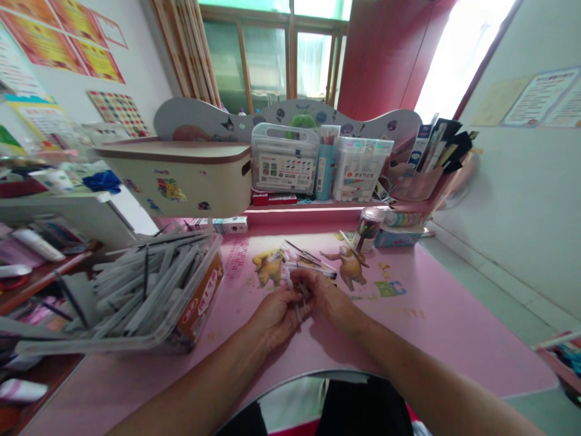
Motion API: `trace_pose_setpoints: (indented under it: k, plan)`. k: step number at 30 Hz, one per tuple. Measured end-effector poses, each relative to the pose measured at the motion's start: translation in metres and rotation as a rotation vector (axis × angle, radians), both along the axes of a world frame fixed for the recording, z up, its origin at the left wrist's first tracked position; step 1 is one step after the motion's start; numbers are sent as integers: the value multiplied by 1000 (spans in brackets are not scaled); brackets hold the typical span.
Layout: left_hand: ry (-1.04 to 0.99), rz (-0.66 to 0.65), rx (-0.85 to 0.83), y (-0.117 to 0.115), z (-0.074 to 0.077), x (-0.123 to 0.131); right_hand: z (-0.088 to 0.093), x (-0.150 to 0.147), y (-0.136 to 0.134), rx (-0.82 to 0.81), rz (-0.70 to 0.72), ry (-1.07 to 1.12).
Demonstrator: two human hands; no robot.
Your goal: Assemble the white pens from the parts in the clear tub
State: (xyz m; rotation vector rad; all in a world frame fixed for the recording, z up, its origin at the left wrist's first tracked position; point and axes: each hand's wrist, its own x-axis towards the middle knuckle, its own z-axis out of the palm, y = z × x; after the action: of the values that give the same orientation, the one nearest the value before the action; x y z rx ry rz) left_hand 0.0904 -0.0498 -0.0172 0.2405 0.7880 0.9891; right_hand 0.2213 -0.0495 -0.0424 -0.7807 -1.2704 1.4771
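Observation:
My left hand (279, 315) and my right hand (329, 300) meet over the middle of the pink desk. Both have their fingers closed around a slim white pen-like stick (298, 312), which slants up between them; the fingers cover part of it. Just beyond my hands lies a loose group of thin white and black pens (308, 254). To the left stands a clear plastic box (200, 303) with an orange label, heaped with whitish pen-like sticks (158, 284) and several dark thin ones.
A round jar of pens (368, 227) and a blue box (398, 236) stand at the desk's back right. On the shelf behind are a lidded cream bin (181, 181), clear marker cases (285, 160) and a pink holder (415, 181). The desk (436, 351) curves in near my body.

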Motion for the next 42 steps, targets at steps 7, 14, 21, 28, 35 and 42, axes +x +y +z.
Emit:
trace_pose_setpoints:
  k: [7,14,21,28,35,42]
  plan:
    - [53,-47,19,0,5,-3,23,1,0,-43,-53,183]
    - [155,-71,157,-9,35,-14,30,9,0,-6,-180,158]
    - [517,-43,635,-30,108,-68,28,12,2,-107,-127,108]
    - [1282,146,614,-19,163,-152,23,15,1,-141,-67,111]
    - [2010,9,620,-10,151,-189,18,16,3,-159,-34,95]
    - [2472,-39,674,-10,132,-170,14,19,5,-166,-53,81]
